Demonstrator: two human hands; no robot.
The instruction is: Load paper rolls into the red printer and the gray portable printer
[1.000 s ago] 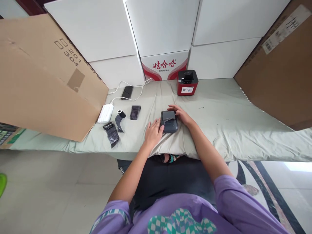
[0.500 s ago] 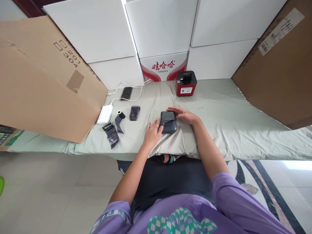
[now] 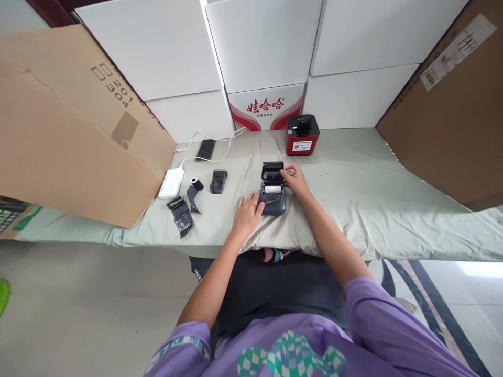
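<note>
A small dark grey label printer (image 3: pixel 272 200) sits on the pale green cloth (image 3: pixel 353 188) in front of me. Its lid (image 3: pixel 272 170) stands tipped back, and a white paper roll (image 3: pixel 273 188) shows inside. My left hand (image 3: pixel 247 214) rests flat against the printer's left side with fingers spread. My right hand (image 3: pixel 294 179) is at the lid's right edge, fingertips pinched on it.
A red and black printer (image 3: pixel 302 135) stands at the back. To the left lie a white power bank (image 3: pixel 171 183) with a cable, a black phone (image 3: pixel 205 149), a small roll (image 3: pixel 195 183) and dark label strips (image 3: pixel 181 215). Big cardboard boxes (image 3: pixel 74 131) flank both sides.
The printer's lid was closed under my right hand; now it is swung open and back, exposing the white roll. My left hand has stayed put.
</note>
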